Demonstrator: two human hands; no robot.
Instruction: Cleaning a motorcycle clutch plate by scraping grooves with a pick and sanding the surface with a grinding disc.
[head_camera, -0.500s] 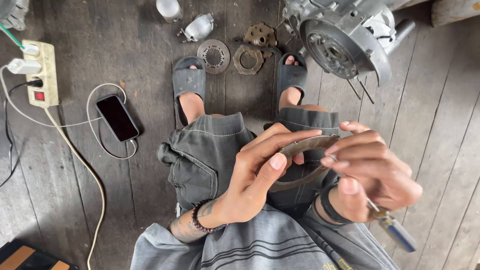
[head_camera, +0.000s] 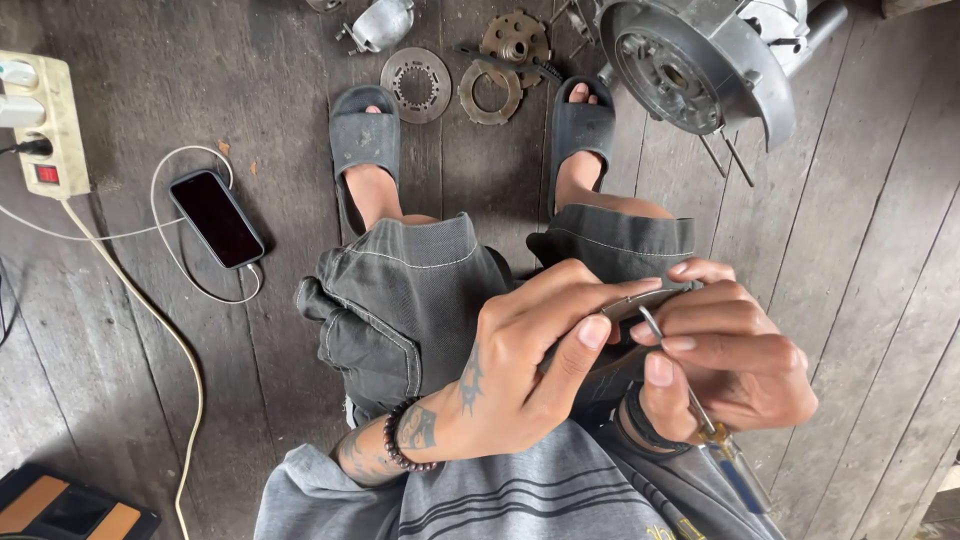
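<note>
Over my lap, my left hand (head_camera: 530, 360) grips a flat grey metal ring plate (head_camera: 640, 300) between thumb and fingers. My right hand (head_camera: 735, 350) holds a screwdriver (head_camera: 700, 415) with a blue and yellow handle, its thin shaft pointing up against the plate's edge. Fingers hide most of the plate. Both hands meet above my grey shorts (head_camera: 420, 290).
A grey engine casing (head_camera: 700, 60) stands on the wooden floor at the top right. Two toothed discs (head_camera: 415, 82) (head_camera: 490, 92) and a sprocket (head_camera: 515, 38) lie by my sandalled feet (head_camera: 365, 140). A phone (head_camera: 215, 217) charges from a power strip (head_camera: 45, 125) at the left.
The hands stay together on the plate; the screwdriver tip has shifted slightly along the plate's edge. The view has dipped a little.
</note>
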